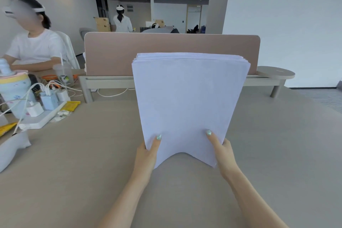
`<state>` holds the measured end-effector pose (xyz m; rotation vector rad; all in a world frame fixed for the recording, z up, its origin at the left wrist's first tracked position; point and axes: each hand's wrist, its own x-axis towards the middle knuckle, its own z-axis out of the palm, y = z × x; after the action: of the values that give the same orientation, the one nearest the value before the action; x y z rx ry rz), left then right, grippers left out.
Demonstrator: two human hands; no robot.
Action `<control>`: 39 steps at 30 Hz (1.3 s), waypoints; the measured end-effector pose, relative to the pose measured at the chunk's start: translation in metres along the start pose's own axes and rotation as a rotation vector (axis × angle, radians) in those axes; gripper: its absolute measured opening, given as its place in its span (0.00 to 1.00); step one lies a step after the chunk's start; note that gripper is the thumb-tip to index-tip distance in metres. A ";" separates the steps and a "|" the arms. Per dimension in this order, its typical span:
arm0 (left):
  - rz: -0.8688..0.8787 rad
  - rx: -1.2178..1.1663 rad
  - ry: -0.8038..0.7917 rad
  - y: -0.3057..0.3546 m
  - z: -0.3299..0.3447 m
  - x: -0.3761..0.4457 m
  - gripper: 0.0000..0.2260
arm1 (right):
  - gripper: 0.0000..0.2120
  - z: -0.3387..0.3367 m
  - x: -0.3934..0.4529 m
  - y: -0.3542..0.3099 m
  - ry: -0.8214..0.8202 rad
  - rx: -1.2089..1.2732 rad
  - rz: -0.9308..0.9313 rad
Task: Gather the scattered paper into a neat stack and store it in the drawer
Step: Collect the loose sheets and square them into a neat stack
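Upright, one paper stack (188, 102), two hands (148, 153).

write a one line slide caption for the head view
Both hands, left hand and right hand, hold a paper stack above the desk.

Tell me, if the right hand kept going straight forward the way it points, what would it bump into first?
Probably the pink desk divider. The right hand points forward across bare table, holding the paper stack, whose top would likely touch first. Depth is hard to judge.

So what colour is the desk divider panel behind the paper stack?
Dusty pinkish-beige, plain, no pattern; the head view shows the divider panel behind the paper stack.
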<state>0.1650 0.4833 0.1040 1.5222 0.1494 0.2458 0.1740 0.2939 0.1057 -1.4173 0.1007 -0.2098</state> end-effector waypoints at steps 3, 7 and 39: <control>0.177 -0.005 -0.119 0.042 -0.014 0.011 0.09 | 0.08 -0.003 0.002 -0.037 -0.056 0.003 -0.133; 0.418 -0.121 -0.205 0.127 -0.022 0.038 0.18 | 0.13 0.003 0.009 -0.107 -0.196 0.046 -0.290; 0.207 -0.186 -0.419 0.127 -0.011 0.068 0.12 | 0.16 0.001 0.022 -0.172 -0.043 -0.012 -0.411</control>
<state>0.2196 0.5150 0.2340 1.3720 -0.3559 0.0967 0.1808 0.2665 0.2770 -1.4432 -0.2270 -0.5174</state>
